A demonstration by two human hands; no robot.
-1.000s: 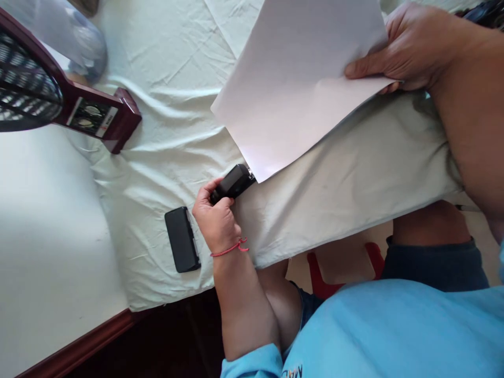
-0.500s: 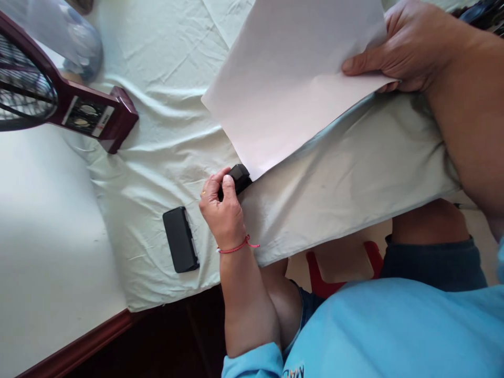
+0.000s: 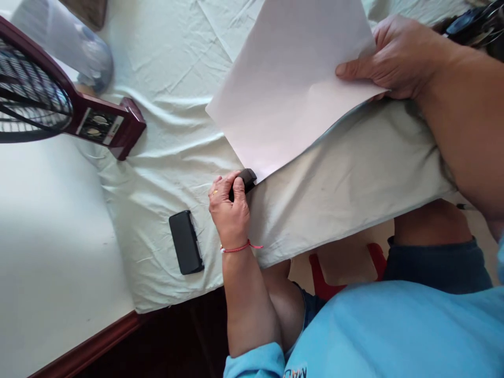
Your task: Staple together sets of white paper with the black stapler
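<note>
My left hand (image 3: 230, 207) is closed around a small black stapler (image 3: 248, 178), its thumb on top. The stapler's front end meets the near corner of the white paper (image 3: 291, 100); whether the corner lies between its jaws I cannot tell. With my right hand (image 3: 394, 60) I pinch the paper's right side, thumb above and fingers mostly hidden beneath. The sheet slants over the cloth, and its near edge bows upward toward my right hand. Whether it is one sheet or a few does not show.
A black phone (image 3: 186, 242) lies on the pale green tablecloth (image 3: 157, 173) left of my left hand. Farther left are a dark red electric racket (image 3: 106, 123) and a clear plastic container (image 3: 84, 50). Dark items (image 3: 472, 26) sit at the top right. A red chair (image 3: 321, 275) shows below the table edge.
The view has shifted slightly, so the table things appear farther right. My right hand has come a little toward my left, and the paper's near edge bows more. The stapler stays at the corner.
</note>
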